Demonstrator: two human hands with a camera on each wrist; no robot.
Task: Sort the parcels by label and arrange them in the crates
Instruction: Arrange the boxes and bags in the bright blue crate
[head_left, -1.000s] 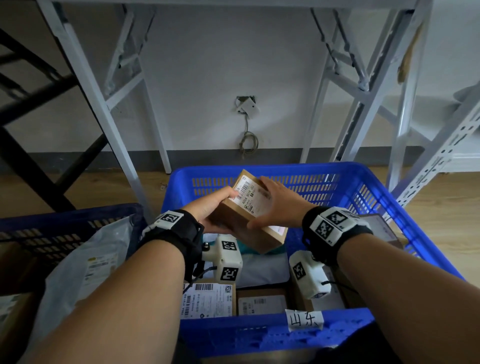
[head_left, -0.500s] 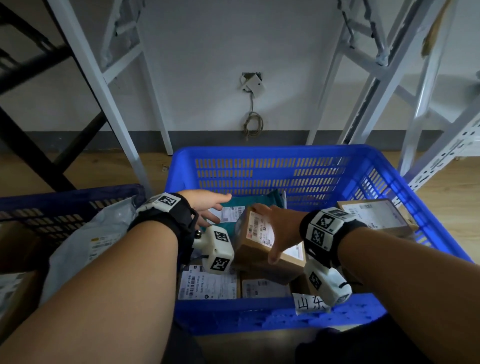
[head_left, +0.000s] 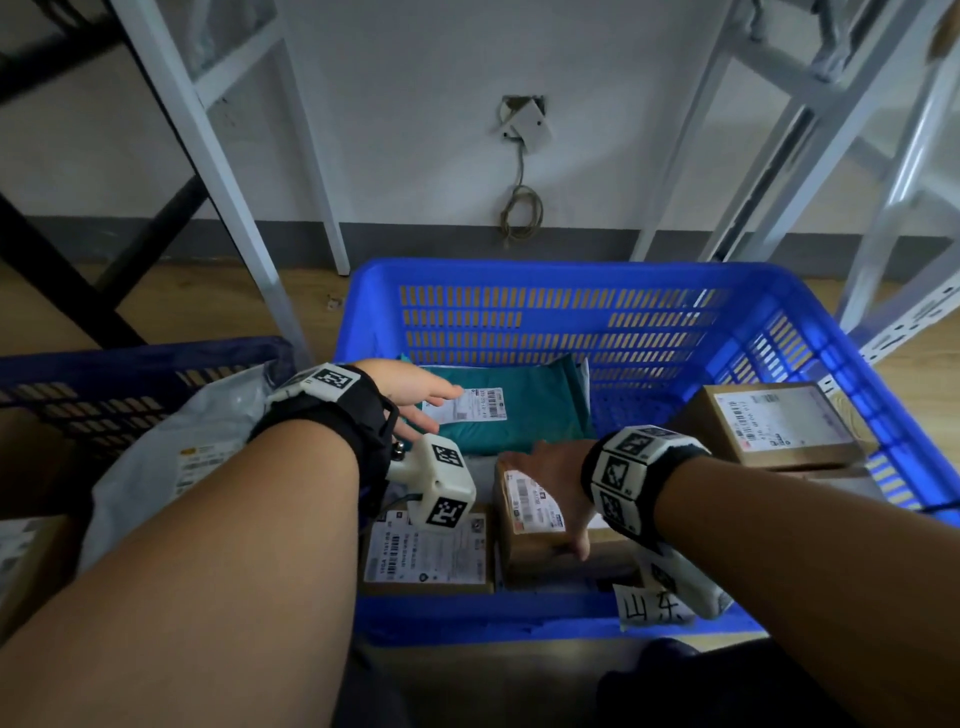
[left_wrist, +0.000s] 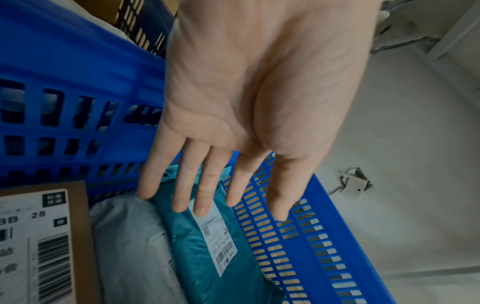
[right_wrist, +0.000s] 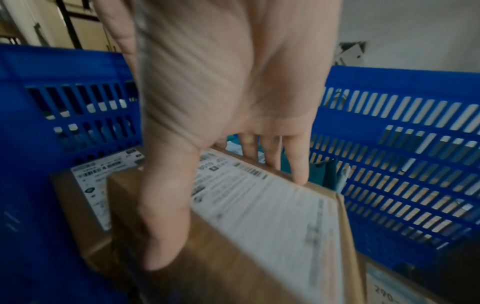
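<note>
a bright blue crate (head_left: 571, 291) fills the centre of the head view. the right hand (head_left: 553, 470) grips a small brown cardboard parcel (head_left: 530, 525) low in the crate's near middle, thumb on one side, fingers (right_wrist: 298, 164) over the far edge. the left hand (head_left: 410, 387) is empty, its grip spread flat above a teal mailer bag (head_left: 524, 410) toward the crate's far left

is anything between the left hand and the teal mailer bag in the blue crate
Nothing visible. The open left hand hovers right over the teal plastic mailer bag at the far side of the bright blue plastic crate; whether they touch is unclear.
</note>
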